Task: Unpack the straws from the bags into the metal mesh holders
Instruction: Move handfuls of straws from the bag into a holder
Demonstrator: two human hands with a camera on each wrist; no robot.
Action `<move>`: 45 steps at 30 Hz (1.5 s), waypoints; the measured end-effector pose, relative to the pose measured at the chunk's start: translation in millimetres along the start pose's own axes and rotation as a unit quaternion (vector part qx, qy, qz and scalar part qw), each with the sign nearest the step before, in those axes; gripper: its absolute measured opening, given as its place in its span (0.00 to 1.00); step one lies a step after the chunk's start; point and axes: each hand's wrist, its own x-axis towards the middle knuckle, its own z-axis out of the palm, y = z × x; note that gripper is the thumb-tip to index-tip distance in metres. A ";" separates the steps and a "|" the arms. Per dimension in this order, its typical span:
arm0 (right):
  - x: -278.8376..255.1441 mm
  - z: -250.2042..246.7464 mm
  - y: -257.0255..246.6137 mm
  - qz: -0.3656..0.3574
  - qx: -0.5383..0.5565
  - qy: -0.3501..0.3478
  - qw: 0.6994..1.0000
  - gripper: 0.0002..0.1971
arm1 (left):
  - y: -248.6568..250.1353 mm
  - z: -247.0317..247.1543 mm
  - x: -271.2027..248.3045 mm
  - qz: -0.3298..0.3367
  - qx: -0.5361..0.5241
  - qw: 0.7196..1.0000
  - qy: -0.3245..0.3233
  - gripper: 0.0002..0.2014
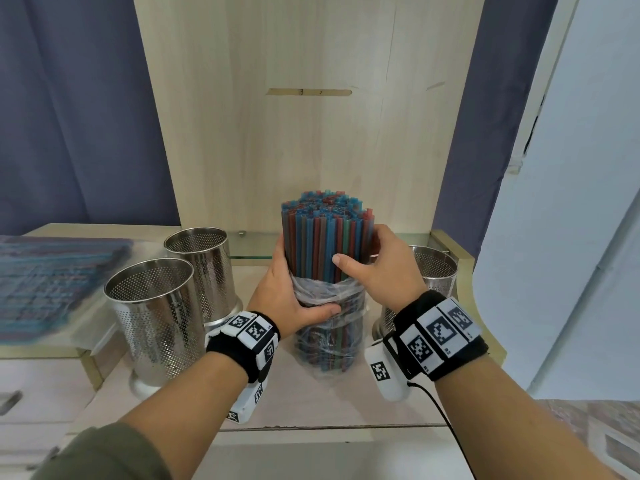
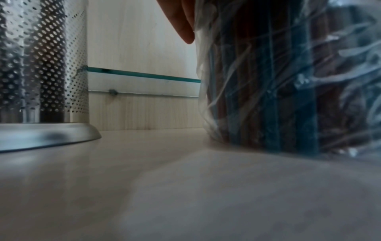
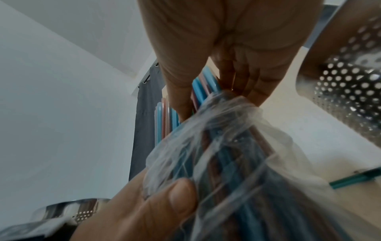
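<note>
A thick bundle of blue, red and green straws (image 1: 327, 242) stands upright on the wooden counter (image 1: 311, 407), its lower half still inside a clear plastic bag (image 1: 329, 327) bunched down around the middle. My left hand (image 1: 289, 292) wraps round the bag at the bundle's left side, thumb across the front. My right hand (image 1: 372, 268) grips the bare straws above the bag's rim, thumb in front and fingers behind. In the right wrist view the crumpled bag (image 3: 237, 146) and the left thumb (image 3: 164, 207) fill the foreground. The left wrist view shows the bag's base (image 2: 278, 106) on the counter.
Two perforated metal holders (image 1: 157, 317) (image 1: 204, 268) stand empty to the left of the bundle, and a third (image 1: 429, 282) stands behind my right hand. More bagged straws (image 1: 55, 275) lie on the far left. A wooden back panel (image 1: 311, 116) rises behind.
</note>
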 end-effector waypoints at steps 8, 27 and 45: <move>-3.6 4.1 6.3 0.016 0.011 0.010 1.000 0.17 | 1.0 0.9 -0.4 -0.016 0.022 1.000 0.014 0.69; -14.2 7.8 3.5 0.075 0.076 0.009 0.994 0.08 | 5.5 -1.0 -3.3 -0.007 0.042 0.999 0.004 0.69; 13.9 -18.1 -25.7 0.016 0.142 0.064 0.988 0.02 | 4.4 0.5 -1.2 -0.019 0.052 0.998 -0.003 0.69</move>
